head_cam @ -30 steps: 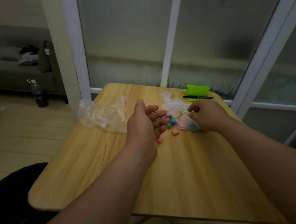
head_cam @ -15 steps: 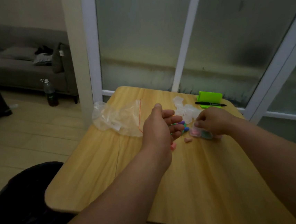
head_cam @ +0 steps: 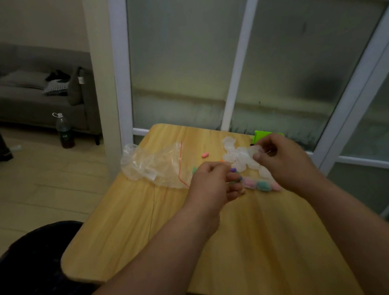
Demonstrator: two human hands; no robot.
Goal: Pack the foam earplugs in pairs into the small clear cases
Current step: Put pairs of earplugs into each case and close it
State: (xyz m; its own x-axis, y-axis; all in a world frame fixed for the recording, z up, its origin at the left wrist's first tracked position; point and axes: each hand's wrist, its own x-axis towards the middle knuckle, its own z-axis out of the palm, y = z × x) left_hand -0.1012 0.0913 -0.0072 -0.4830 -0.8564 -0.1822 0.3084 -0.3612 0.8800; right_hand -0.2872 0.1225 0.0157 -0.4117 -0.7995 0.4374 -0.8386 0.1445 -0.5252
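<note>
Mid frame: right hand point(head_cam: 285, 162) pinches a clear case point(head_cam: 254, 152) w/ curled fingers; left hand point(head_cam: 212, 182) is curled by the earplugs point(head_cam: 261, 185), can't tell if it's holding any.

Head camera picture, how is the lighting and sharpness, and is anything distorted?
Head view: dim, flat light with no hard shadows; soft throughout; left hand and right hand slightly smeared, so what the left fingers hold is unclear; the clear cases, one pinched by the right hand, merge into a pale blob; the wide lens slants the window frame.

Home living room: grey sofa point(head_cam: 29, 99), wood floor point(head_cam: 38, 186), frosted glass door point(head_cam: 288, 67).
</note>
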